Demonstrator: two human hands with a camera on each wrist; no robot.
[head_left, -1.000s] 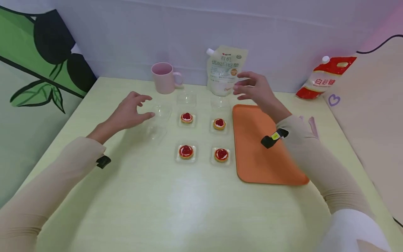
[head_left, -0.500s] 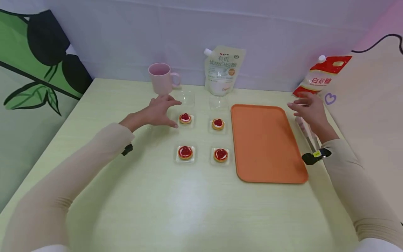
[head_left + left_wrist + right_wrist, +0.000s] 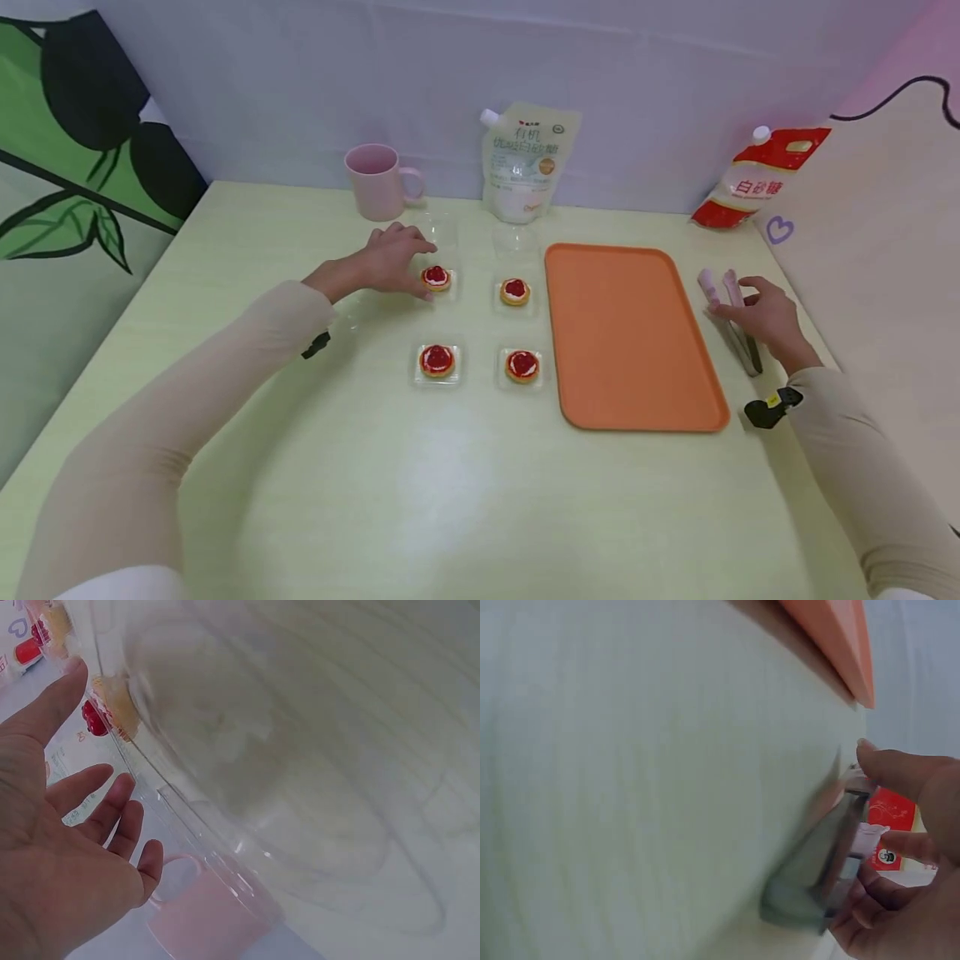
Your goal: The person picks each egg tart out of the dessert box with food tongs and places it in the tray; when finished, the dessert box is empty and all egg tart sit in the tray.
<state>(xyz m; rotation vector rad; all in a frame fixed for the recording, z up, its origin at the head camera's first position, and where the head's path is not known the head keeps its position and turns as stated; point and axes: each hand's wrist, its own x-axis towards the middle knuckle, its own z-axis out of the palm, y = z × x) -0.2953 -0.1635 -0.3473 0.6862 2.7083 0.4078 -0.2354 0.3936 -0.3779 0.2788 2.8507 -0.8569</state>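
Note:
My right hand [image 3: 768, 321] grips a pair of tongs [image 3: 738, 337] with metal arms and pink ends, right of the orange tray. In the right wrist view, thumb and fingers [image 3: 900, 892] lie on either side of the tongs [image 3: 817, 877]. My left hand [image 3: 390, 260], thumb and fingers spread apart, hovers around the back-left berry-topped tart [image 3: 436, 278], which sits in a clear plastic box. Clear plastic [image 3: 247, 750] fills much of the left wrist view, beside the open palm [image 3: 75, 892]. Other such tarts are the back-right one [image 3: 515, 292], front-left [image 3: 437, 361] and front-right [image 3: 522, 366].
The orange tray [image 3: 637, 342] lies between the tarts and the tongs. Along the back wall stand a pink mug [image 3: 375, 185] and a pale spouted sugar pouch [image 3: 527, 167]. A red-and-white sugar pouch [image 3: 757, 179] leans at the back-right corner.
My right hand has swung right from near the pale pouch, over the tray, and down onto the tongs, taking hold of them. My left hand has moved right, to the back-left tart.

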